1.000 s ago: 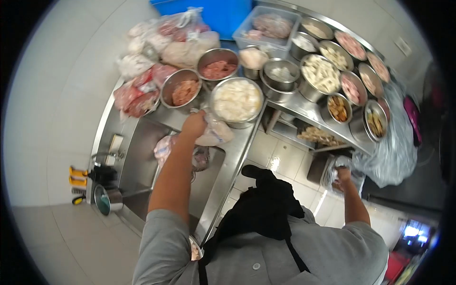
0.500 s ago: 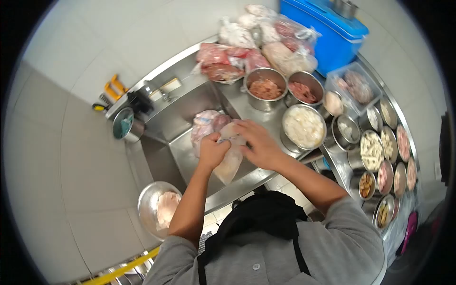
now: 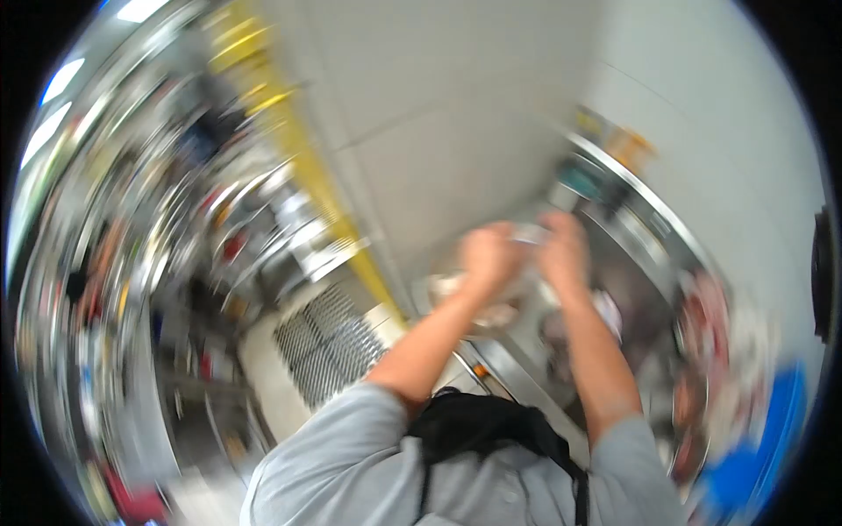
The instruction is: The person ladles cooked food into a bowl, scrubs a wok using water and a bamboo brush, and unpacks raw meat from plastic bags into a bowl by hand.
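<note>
Motion smears the view. My left hand (image 3: 493, 259) and my right hand (image 3: 561, 252) are both raised side by side near the corner of the sink (image 3: 627, 250), their fingers closed. Stretched between them is a pale, clear plastic bag (image 3: 529, 234), its outline blurred; what it holds cannot be made out. Below and beside my left hand stands a metal bowl (image 3: 478, 331) with pale meat (image 3: 502, 314) in it, partly hidden by my forearm. A bagged piece of meat (image 3: 607, 314) lies in the sink, left of my right forearm's far side.
A metal pot with teal things (image 3: 581, 182) and orange handles (image 3: 633, 147) are at the sink's back corner. Bagged meat (image 3: 704, 320) and a blue cooler (image 3: 772, 447) are at right. A yellow pipe (image 3: 307, 175) runs down the wall; a dark ridged mat (image 3: 329, 342) lies on the floor.
My view and body have swung left, from the sink to the metal bowl. Both hands have moved there with the bag, and my right hand's spread fingers have closed.
</note>
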The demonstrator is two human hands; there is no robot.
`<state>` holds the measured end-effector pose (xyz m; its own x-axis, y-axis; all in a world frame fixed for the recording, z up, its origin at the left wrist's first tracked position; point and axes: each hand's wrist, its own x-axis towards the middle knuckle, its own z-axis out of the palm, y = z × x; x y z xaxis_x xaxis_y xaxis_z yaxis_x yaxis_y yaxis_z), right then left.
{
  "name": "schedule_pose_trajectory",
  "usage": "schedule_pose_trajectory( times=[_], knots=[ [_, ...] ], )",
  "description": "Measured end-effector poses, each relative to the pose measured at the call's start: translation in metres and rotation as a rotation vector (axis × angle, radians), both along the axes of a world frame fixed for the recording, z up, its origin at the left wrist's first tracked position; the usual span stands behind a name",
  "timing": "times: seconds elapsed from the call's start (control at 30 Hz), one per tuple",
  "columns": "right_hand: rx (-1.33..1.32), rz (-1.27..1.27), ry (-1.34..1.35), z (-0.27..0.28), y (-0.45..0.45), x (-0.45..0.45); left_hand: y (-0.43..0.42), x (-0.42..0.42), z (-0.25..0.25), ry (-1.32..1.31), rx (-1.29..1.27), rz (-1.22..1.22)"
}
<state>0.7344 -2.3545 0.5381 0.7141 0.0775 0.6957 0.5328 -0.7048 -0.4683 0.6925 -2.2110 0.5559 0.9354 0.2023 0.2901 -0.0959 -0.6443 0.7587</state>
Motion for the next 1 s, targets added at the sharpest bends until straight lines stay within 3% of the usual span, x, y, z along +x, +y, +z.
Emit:
schedule_pose_trajectory(
  times=[0.07, 0.1, 0.17, 0.27, 0.33, 0.4, 0.47, 0.53, 0.67, 0.73, 0.77, 0.87, 1.0],
  knots=[
    [-0.160, 0.083, 0.025, 0.011, 0.022, -0.001, 0.021, 0.010, -0.018, -0.165, 0.103, 0.188],
    [-0.120, 0.089, 0.122, 0.011, 0.033, 0.001, 0.032, 0.015, -0.018, -0.183, 0.043, 0.222],
    [-0.216, 0.137, 0.115, -0.001, 0.040, 0.031, 0.047, 0.033, -0.037, -0.397, 0.237, 0.430],
    [-0.127, 0.224, 0.205, -0.014, 0.031, 0.087, 0.083, 0.015, -0.026, -0.434, 0.208, 0.463],
    [-0.216, 0.164, 0.271, -0.020, 0.026, 0.123, 0.118, -0.011, -0.024, -0.385, 0.153, 0.470],
    [0.126, 0.157, 0.598, -0.026, 0.014, 0.140, 0.118, -0.019, -0.031, -0.335, 0.147, 0.453],
    [0.152, 0.139, 0.606, -0.029, 0.005, 0.139, 0.112, -0.018, -0.038, -0.346, 0.105, 0.446],
    [0.208, 0.175, 0.383, -0.028, 0.002, 0.126, 0.114, -0.019, -0.039, -0.333, 0.017, 0.461],
    [0.457, 0.223, 0.399, -0.011, 0.026, 0.087, 0.111, -0.017, -0.036, -0.274, -0.206, 0.516],
    [0.835, 0.280, 0.801, 0.004, 0.040, 0.067, 0.105, -0.020, -0.033, -0.235, -0.183, 0.478],
    [0.922, 0.442, 0.863, -0.018, 0.028, 0.093, 0.110, -0.016, -0.026, -0.185, -0.196, 0.473],
    [1.002, 0.292, 0.946, -0.029, 0.027, 0.091, 0.112, -0.017, -0.014, -0.101, -0.188, 0.418],
    [1.135, 0.375, 1.065, -0.030, 0.030, 0.075, 0.117, -0.018, -0.021, -0.168, -0.137, 0.397]
  ],
)
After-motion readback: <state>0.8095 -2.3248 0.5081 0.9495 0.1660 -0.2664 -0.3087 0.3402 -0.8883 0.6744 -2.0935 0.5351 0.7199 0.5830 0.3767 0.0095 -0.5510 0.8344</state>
